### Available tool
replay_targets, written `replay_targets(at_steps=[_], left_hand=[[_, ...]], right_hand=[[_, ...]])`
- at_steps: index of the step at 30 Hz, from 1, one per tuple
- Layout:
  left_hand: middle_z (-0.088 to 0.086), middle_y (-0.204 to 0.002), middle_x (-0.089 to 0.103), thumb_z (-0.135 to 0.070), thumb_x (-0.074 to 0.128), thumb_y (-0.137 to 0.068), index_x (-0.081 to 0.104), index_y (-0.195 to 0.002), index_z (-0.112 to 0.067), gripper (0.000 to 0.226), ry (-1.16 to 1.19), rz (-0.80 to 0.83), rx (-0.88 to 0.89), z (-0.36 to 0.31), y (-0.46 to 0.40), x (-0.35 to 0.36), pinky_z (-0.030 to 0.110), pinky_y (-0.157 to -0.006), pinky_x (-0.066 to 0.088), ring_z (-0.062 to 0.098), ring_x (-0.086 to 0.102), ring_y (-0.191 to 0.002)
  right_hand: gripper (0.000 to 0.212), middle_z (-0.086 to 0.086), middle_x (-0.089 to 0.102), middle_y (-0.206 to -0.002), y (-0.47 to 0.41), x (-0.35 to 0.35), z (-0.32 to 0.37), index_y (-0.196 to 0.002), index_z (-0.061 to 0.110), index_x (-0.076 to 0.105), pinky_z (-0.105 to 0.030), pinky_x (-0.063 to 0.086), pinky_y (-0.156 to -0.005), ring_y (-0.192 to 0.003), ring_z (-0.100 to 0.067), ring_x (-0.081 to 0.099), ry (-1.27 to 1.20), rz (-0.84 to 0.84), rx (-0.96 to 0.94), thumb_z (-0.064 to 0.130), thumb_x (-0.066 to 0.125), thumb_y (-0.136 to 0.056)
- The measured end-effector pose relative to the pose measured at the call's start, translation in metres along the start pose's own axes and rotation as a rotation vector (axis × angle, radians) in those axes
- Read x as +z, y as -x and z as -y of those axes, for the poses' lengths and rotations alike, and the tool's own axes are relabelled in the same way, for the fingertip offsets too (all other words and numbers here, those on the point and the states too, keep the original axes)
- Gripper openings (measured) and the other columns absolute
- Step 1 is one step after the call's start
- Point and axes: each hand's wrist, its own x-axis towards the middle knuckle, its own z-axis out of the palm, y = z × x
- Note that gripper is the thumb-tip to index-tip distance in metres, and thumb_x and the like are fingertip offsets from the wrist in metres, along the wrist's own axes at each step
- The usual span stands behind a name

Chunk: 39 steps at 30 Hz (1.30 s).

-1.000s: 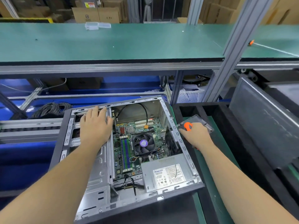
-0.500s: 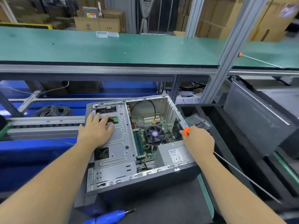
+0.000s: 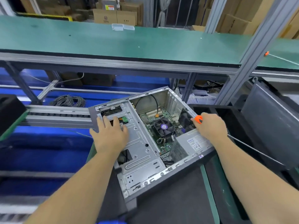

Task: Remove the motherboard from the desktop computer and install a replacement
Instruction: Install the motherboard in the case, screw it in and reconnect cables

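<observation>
On the open computer case (image 3: pixel 142 152), left hand (image 3: pixel 111 135) flat, right hand (image 3: pixel 210 126) gripping orange-handled tool (image 3: pixel 198 119).

**Open case between your hands**

The open grey metal desktop computer case (image 3: pixel 145 152) lies on its side before you. Inside it, the green motherboard (image 3: pixel 161 126) sits right of the silver drive cage (image 3: pixel 137 143), with the boxy metal power supply (image 3: pixel 191 146) nearer you. The long green workbench shelf (image 3: pixel 113 44) runs behind.
</observation>
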Motion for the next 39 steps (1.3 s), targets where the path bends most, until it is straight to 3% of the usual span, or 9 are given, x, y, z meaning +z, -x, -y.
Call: replay_targets(at_steps=[4,7,10,13,19,24,30,35,39], left_hand=[[0.013,-0.134,0.051,-0.046,0.03,-0.095,0.053,-0.123,-0.019,0.044,-0.082,-0.197,0.087,0.001,-0.017,-0.004,0.06,-0.116,0.015,0.035,0.035,-0.133],[0.014,-0.155,0.035,-0.052,0.029,-0.099,0.038,-0.147,-0.026,0.055,-0.048,-0.137,0.275,0.005,-0.052,-0.007,0.054,-0.119,0.014,0.034,0.024,-0.145],[0.009,-0.167,0.011,-0.061,0.019,-0.101,0.016,-0.158,-0.036,0.062,-0.084,-0.026,0.417,-0.009,-0.081,-0.003,0.052,-0.122,0.009,0.033,0.008,-0.153],[0.007,-0.168,0.002,-0.069,0.014,-0.097,0.01,-0.158,-0.04,0.068,-0.068,0.02,0.394,-0.03,-0.099,0.0,0.054,-0.123,0.005,0.036,0.002,-0.153],[0.011,-0.166,0.011,-0.068,0.026,-0.089,0.015,-0.154,-0.045,0.07,-0.078,-0.008,0.312,-0.042,-0.109,0.005,0.057,-0.12,0.009,0.039,0.01,-0.15],[0.016,-0.16,0.023,-0.063,0.032,-0.087,0.027,-0.147,-0.039,0.065,-0.092,-0.026,0.255,-0.041,-0.097,0.0,0.058,-0.115,0.018,0.041,0.022,-0.143],[0.019,-0.162,0.019,-0.061,0.025,-0.087,0.022,-0.152,-0.036,0.07,-0.101,-0.048,0.14,-0.027,-0.072,0.001,0.059,-0.114,0.019,0.045,0.019,-0.144],[0.022,-0.16,0.02,-0.06,0.024,-0.091,0.02,-0.155,-0.035,0.069,-0.123,-0.046,0.058,-0.023,-0.051,-0.004,0.059,-0.11,0.02,0.045,0.022,-0.141],[0.026,-0.151,0.033,-0.058,0.027,-0.089,0.021,-0.153,-0.032,0.069,-0.139,-0.059,-0.013,-0.026,-0.035,-0.01,0.058,-0.106,0.027,0.048,0.035,-0.131]], right_hand=[[0.039,0.003,0.054,-0.068,0.008,-0.007,0.003,-0.077,0.02,0.043,-0.028,0.034,-0.052,-0.063,-0.016,0.048,0.1,-0.025,-0.042,0.051,0.056,-0.095],[0.025,-0.006,0.059,-0.078,0.038,-0.019,0.01,-0.082,0.014,0.052,-0.031,0.033,-0.05,-0.079,-0.026,0.051,0.172,-0.177,-0.025,0.03,0.067,-0.092],[0.017,-0.008,0.064,-0.091,0.076,-0.021,0.024,-0.096,0.013,0.056,-0.037,0.046,-0.058,-0.093,-0.031,0.058,0.237,-0.095,0.128,0.028,0.064,-0.093],[0.021,-0.01,0.061,-0.103,0.092,-0.017,0.037,-0.102,0.01,0.057,-0.047,0.051,-0.08,-0.102,-0.033,0.057,0.042,-0.028,0.231,0.03,0.052,-0.098],[0.018,-0.006,0.061,-0.11,0.093,-0.011,0.057,-0.109,0.013,0.059,-0.051,0.054,-0.08,-0.121,-0.031,0.047,-0.025,0.012,0.316,0.023,0.051,-0.096],[0.013,-0.007,0.062,-0.1,0.081,-0.006,0.05,-0.099,0.01,0.062,-0.043,0.052,-0.072,-0.106,-0.031,0.057,-0.085,-0.083,0.302,0.018,0.054,-0.093],[0.01,-0.006,0.06,-0.093,0.052,0.0,0.037,-0.084,0.013,0.057,-0.038,0.047,-0.064,-0.09,-0.031,0.059,-0.122,-0.08,0.178,0.019,0.054,-0.092],[0.035,-0.002,0.048,-0.07,0.032,0.003,0.03,-0.06,0.02,0.032,-0.034,0.039,-0.056,-0.066,-0.03,0.048,-0.153,-0.076,0.084,0.011,0.052,-0.087],[0.033,0.003,0.036,-0.064,0.012,-0.002,0.027,-0.057,0.017,0.033,-0.034,0.035,-0.055,-0.067,-0.03,0.045,-0.164,-0.05,-0.005,0.007,0.049,-0.083]])
